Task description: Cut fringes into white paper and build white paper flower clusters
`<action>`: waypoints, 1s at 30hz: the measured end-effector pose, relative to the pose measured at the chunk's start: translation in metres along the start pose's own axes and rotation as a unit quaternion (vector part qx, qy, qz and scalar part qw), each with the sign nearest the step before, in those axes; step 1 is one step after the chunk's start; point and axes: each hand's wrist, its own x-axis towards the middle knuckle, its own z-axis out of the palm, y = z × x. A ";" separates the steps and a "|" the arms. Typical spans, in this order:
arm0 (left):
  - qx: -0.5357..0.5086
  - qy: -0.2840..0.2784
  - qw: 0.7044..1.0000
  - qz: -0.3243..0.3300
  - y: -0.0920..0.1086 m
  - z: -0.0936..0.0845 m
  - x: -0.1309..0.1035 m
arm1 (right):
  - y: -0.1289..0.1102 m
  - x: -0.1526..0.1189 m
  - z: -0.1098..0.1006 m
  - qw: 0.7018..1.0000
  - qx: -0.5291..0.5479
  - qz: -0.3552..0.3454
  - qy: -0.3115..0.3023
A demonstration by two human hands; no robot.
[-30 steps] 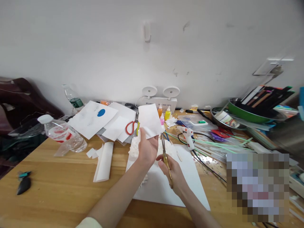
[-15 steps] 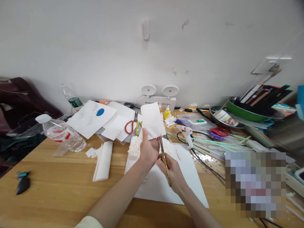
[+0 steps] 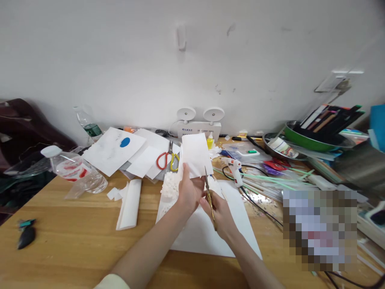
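Note:
My left hand (image 3: 189,190) is closed on a folded piece of white paper (image 3: 196,154), its thumb lying on the front of the sheet. In my right hand (image 3: 221,214) is a pair of gold-handled scissors (image 3: 211,202), the blades pointing up at the paper's lower right corner. Both hands are close together above a large white sheet (image 3: 213,237). White paper scraps (image 3: 170,185) are heaped on that sheet, partly hidden behind my left hand.
A folded white paper roll (image 3: 130,205) and a water bottle (image 3: 75,168) stand to the left. Red-and-yellow scissors (image 3: 169,158) lie behind the hands. On the right are a glue gun (image 3: 236,170), straws and a green bowl (image 3: 315,140) of markers.
The folded paper sits slightly lower and more upright, and the scissors' tips have shifted a little along its lower right corner. The whole view has shifted slightly.

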 end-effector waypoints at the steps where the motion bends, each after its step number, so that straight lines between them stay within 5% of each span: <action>1: 0.000 0.000 1.000 0.004 0.000 0.000 0.000 | 0.000 0.000 0.000 1.000 -0.002 -0.001 0.001; 30: -0.027 -0.019 0.999 0.036 -0.006 -0.001 0.003 | 0.002 0.002 -0.002 1.000 0.005 0.008 0.026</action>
